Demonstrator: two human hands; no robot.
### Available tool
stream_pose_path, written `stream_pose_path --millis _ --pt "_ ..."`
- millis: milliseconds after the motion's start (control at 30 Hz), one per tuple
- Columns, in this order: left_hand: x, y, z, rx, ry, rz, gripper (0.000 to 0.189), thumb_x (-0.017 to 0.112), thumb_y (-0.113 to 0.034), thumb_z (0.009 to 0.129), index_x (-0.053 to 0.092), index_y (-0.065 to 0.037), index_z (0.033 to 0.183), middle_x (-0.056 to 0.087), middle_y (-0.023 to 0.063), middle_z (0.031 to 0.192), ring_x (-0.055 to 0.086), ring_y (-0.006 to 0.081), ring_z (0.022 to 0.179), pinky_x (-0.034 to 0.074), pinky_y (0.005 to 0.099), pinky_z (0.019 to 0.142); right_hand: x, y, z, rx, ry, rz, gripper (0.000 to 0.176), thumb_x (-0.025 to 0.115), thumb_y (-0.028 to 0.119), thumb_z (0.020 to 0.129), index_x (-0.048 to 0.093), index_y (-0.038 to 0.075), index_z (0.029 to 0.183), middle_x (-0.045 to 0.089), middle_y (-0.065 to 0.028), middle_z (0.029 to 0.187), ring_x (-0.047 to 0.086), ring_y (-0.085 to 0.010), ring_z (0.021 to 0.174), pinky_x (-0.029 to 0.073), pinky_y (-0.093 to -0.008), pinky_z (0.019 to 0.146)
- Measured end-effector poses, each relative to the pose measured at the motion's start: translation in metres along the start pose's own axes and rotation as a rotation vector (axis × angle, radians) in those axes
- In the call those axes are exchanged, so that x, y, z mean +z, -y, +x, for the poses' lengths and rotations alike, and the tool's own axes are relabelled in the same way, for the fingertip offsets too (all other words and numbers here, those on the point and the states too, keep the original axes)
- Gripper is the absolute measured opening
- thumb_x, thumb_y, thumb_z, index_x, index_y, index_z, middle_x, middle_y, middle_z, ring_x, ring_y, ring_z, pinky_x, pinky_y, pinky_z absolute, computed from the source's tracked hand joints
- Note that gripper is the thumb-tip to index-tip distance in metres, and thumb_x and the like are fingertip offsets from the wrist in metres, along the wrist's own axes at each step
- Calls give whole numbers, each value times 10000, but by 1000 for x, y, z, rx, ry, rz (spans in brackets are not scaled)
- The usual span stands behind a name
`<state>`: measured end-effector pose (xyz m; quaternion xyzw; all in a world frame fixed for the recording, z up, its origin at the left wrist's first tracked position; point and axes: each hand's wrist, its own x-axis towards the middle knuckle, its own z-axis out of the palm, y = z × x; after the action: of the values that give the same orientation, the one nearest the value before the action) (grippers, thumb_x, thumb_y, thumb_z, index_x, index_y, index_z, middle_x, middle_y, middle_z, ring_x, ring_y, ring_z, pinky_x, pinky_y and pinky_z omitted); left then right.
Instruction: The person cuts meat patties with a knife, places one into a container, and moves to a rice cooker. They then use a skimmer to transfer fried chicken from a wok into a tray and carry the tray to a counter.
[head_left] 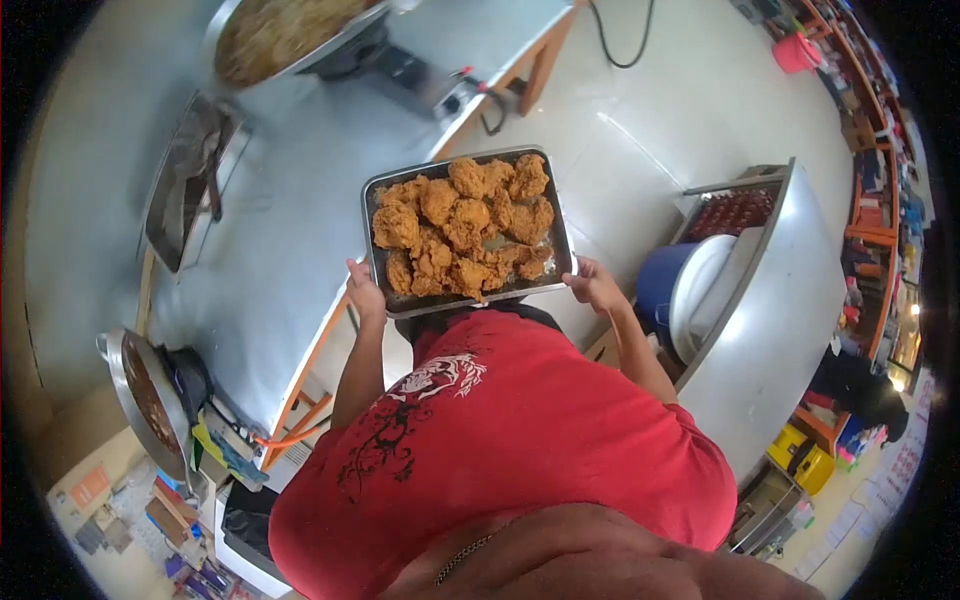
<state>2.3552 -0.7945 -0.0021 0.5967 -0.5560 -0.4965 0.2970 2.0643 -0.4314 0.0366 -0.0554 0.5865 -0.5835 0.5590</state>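
Observation:
Between my hands is a metal tray (553, 283) piled with several pieces of fried chicken (466, 223), brown and crusty. My left hand (366, 290) supports its near left corner, with the thumb side along the rim and part of the fingers out of sight under it. Gripping the near right corner, my right hand (594, 284) has its thumb on the edge and its other fingers partly hidden. The tray is held in front of my red shirt, over the floor beside the steel table's edge.
On the steel table (290, 200) at left are a large pan of bubbling oil (285, 35) over a gas burner (410, 80), and a rectangular metal tray (185, 190) with tongs. Another wide pan (150, 395) stands lower left. At right, a steel table (775, 320) shelters a blue drum (662, 285).

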Motion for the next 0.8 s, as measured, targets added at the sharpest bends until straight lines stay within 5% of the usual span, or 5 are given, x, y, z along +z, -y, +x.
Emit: stream_pose_path --millis 200,333,433,600,800 --pt "207 -106 -76 87 110 -50 607 315 -519 1052 472 -80 663 436 -32 640 356 117 596 293 298 570 -180 87 -42 -45 -103 43 195 676 116 917 619 92 1102 471 81 696 353 -29 508 249 -216 448" --pt "380 -162 -102 132 182 -137 716 356 -580 1025 580 100 1028 580 154 1011 535 260 987 416 356 945 -301 155 -73 -84 -311 86 144 671 93 913 624 114 1048 497 81 697 390 -43 533 280 -220 461" --pt "512 -214 -105 144 437 18 606 317 -520 1050 535 -18 790 511 30 761 454 178 725 388 345 676 -400 183 -87 -178 -365 163 147 676 94 909 632 107 1049 524 79 719 400 -34 544 286 -216 465" --pt "707 -388 -173 272 738 158 635 289 -518 1053 503 -44 688 496 13 682 434 166 654 371 356 621 -495 260 -121 -297 -507 476 190 724 112 875 625 107 1038 507 87 716 373 -28 539 262 -213 464" --pt "948 -503 -251 523 883 215 649 251 -509 1058 419 -59 621 404 28 574 386 174 582 340 372 580 -602 358 -163 -428 -729 650 132 670 65 905 592 87 1009 445 81 650 326 -37 492 232 -231 439"
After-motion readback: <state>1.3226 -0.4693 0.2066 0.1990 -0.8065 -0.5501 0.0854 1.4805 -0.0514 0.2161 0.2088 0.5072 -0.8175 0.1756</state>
